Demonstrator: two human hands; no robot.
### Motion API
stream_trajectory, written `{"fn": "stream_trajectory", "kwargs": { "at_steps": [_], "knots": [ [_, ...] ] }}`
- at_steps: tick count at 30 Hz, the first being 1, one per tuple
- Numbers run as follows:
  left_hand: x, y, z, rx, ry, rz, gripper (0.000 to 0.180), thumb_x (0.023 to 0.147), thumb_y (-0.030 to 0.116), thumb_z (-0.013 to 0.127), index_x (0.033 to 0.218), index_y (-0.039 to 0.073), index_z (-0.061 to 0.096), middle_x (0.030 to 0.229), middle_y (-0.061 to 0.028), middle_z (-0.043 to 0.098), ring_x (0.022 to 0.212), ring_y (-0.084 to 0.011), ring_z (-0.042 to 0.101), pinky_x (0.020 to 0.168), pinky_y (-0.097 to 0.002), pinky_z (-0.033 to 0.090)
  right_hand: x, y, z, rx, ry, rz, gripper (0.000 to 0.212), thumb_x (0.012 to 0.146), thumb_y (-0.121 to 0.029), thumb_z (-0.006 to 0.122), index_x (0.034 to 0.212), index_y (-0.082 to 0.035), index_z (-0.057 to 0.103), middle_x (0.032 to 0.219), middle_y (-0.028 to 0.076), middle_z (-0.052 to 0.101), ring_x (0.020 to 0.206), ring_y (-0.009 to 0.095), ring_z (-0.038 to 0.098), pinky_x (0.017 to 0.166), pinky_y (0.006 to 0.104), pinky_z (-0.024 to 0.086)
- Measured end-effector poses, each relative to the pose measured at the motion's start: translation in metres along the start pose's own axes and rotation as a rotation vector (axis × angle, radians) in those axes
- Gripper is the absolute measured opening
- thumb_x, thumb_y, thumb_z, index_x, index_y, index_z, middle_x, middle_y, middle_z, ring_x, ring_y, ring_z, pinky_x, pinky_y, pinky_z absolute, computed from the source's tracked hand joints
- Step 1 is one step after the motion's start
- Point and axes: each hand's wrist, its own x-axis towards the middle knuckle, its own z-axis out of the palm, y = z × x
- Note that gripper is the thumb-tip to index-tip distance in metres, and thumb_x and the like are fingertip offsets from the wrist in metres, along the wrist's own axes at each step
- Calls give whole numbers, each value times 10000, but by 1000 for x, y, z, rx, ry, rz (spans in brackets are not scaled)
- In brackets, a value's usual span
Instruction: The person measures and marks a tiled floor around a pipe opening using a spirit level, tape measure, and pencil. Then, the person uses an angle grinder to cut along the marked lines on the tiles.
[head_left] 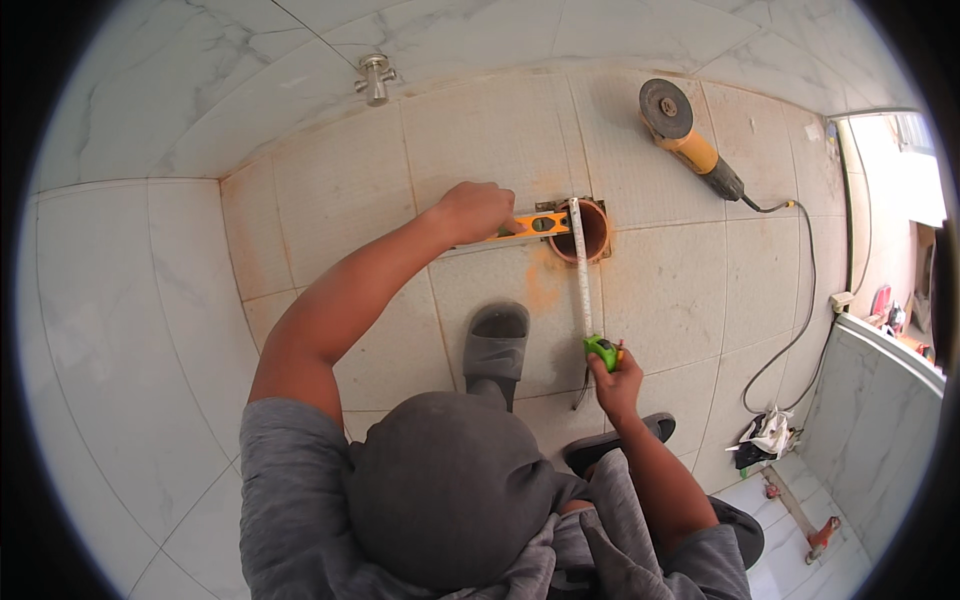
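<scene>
With its fingers wrapped round it, my left hand (475,212) holds an orange spirit level (538,226) low over the floor tiles. The level's right end reaches the edge of a round reddish-brown pipe opening (602,236) set in the floor. My right hand (620,382) grips a green tape measure (601,350) nearer to me. Its pulled-out white blade (583,290) runs away from me across the opening, and its far end lies by the opening's far rim. A small red and yellow bit shows beside the tape case; I cannot tell what it is.
An angle grinder (690,145) lies at the far right, its cord (812,300) looping along the right side. A metal valve (375,80) juts from the far wall. Plastic bags (768,436) and an orange fitting (822,537) are at lower right. My sandalled foot (496,340) stands near the opening.
</scene>
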Motion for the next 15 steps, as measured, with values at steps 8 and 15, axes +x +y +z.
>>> {"fn": "stream_trajectory", "kwargs": {
  "at_steps": [8,15],
  "knots": [
    [1,4,-7,-72,-12,-54,423,981,495,626,1090,103,742,982,-89,705,994,-303,677,807,-426,551,47,59,-150,470,-99,175,305,902,-55,658,1192,7,588,1017,121,679,864,231,712,730,357,602],
    [-7,6,-13,-188,65,3,574,963,588,604,1002,20,672,838,-141,701,875,-352,688,752,-466,523,59,101,-194,162,35,305,343,925,-139,644,1220,36,642,978,168,694,853,230,729,540,332,565]
  ]
}}
